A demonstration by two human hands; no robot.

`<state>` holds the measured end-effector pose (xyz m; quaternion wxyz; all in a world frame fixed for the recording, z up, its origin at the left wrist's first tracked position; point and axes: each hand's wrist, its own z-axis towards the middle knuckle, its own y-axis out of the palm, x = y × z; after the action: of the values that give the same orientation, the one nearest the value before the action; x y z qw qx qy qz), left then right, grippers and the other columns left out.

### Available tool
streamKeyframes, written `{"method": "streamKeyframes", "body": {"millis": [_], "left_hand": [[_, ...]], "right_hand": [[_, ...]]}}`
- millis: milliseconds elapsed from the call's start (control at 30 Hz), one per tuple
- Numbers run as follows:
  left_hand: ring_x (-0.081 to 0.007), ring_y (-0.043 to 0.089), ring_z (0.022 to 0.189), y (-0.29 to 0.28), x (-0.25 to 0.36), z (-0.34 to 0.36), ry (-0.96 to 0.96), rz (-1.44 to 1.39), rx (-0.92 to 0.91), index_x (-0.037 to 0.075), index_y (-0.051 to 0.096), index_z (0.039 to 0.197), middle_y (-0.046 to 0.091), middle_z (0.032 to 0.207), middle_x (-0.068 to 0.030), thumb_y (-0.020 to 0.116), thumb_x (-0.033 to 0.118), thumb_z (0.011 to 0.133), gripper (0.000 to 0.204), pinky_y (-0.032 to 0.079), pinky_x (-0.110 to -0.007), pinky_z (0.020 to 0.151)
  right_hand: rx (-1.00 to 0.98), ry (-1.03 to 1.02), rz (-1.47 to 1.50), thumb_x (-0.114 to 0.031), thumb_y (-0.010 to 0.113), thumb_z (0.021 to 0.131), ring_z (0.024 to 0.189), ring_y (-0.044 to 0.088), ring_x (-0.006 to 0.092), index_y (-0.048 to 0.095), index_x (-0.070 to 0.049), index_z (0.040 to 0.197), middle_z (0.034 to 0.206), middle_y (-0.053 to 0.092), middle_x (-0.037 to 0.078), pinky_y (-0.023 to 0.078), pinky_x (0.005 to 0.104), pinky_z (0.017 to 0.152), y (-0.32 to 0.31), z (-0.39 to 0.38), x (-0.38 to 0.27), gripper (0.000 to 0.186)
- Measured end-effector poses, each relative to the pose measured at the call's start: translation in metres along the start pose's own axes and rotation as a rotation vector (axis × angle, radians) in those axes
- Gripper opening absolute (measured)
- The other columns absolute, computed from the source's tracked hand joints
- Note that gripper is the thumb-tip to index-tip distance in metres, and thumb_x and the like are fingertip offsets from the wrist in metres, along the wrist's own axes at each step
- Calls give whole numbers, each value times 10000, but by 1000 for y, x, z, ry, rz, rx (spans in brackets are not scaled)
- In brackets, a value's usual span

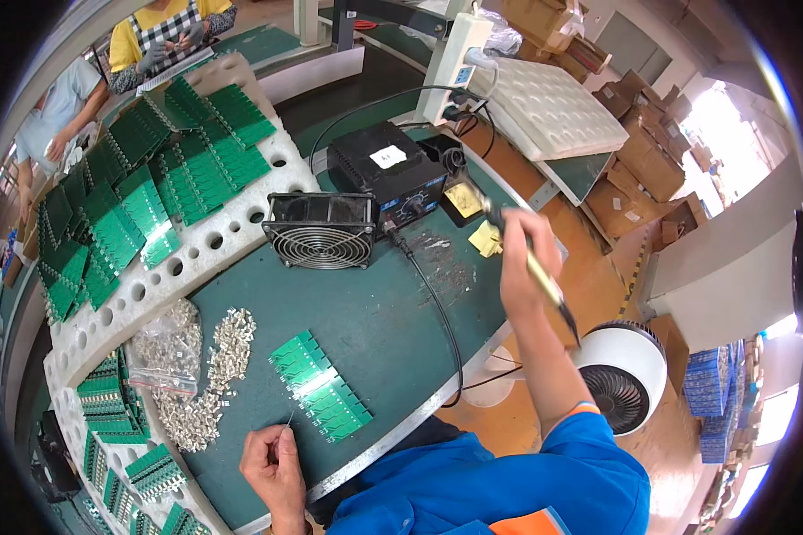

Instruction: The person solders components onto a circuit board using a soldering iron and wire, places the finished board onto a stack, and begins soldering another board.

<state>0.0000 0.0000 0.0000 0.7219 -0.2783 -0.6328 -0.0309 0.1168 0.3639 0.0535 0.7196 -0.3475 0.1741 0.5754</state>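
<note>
Pinched in my left hand at the table's near edge is a thin wire, probably solder. It points toward a green circuit board panel lying flat on the green table. My right hand is wrapped round a soldering iron, slightly smeared by motion. The front of the iron is up beside a yellow sponge in a black holder, and I cannot tell whether it touches. A second yellow piece lies just in front. Left of the panel, small metal parts are heaped loose.
A black soldering station and a square fan stand at the back. A black cable loops across the table. White foam trays hold stacked green boards. A bag of metal parts lies left. Two people work beyond. A white fan stands right.
</note>
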Motion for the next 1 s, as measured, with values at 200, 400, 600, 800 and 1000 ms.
{"method": "streamKeyframes", "body": {"millis": [200, 400, 600, 800, 1000], "left_hand": [[-74, 422, 606, 3, 0, -6, -45, 33, 92, -25, 642, 828, 514, 716, -18, 682, 38, 871, 85, 330, -233, 529], [-73, 392, 552, 7, 7, 2, 23, 52, 80, -8, 663, 824, 487, 659, -15, 695, -12, 817, 33, 319, -245, 495], [-61, 370, 556, 4, 8, 1, 3, 27, 29, 4, 673, 859, 486, 665, 4, 763, 11, 777, 121, 295, -239, 494], [-30, 270, 529, 2, 10, -2, 10, 59, -62, 22, 686, 988, 343, 585, 76, 801, 36, 754, 260, 215, -232, 469], [-39, 290, 517, 1, 8, -2, 60, 106, -82, 51, 690, 1099, 349, 583, 49, 835, 62, 719, 408, 232, -237, 465]], "right_hand": [[-150, -393, -230, -191, 674, 859, 873, 644, 295, 684, -60, 999, 949, 693, 118, 483, 390, 836, 43, 48, 37, 191], [-6, -269, -207, -91, 629, 886, 947, 655, 219, 711, -68, 1062, 1023, 700, 117, 498, 331, 862, 26, 27, -2, 195], [-511, -440, 490, -59, 510, 931, 728, 563, 201, 630, 20, 947, 846, 615, 136, 471, 425, 768, -23, -75, -71, 145], [-833, -298, 523, -128, 701, 823, 569, 558, 197, 667, -50, 915, 691, 629, 34, 445, 384, 691, -16, -133, -94, 125], [-846, -316, 538, -101, 701, 806, 552, 541, 186, 663, -53, 915, 689, 634, 29, 424, 367, 675, -11, -146, -93, 125]]}}
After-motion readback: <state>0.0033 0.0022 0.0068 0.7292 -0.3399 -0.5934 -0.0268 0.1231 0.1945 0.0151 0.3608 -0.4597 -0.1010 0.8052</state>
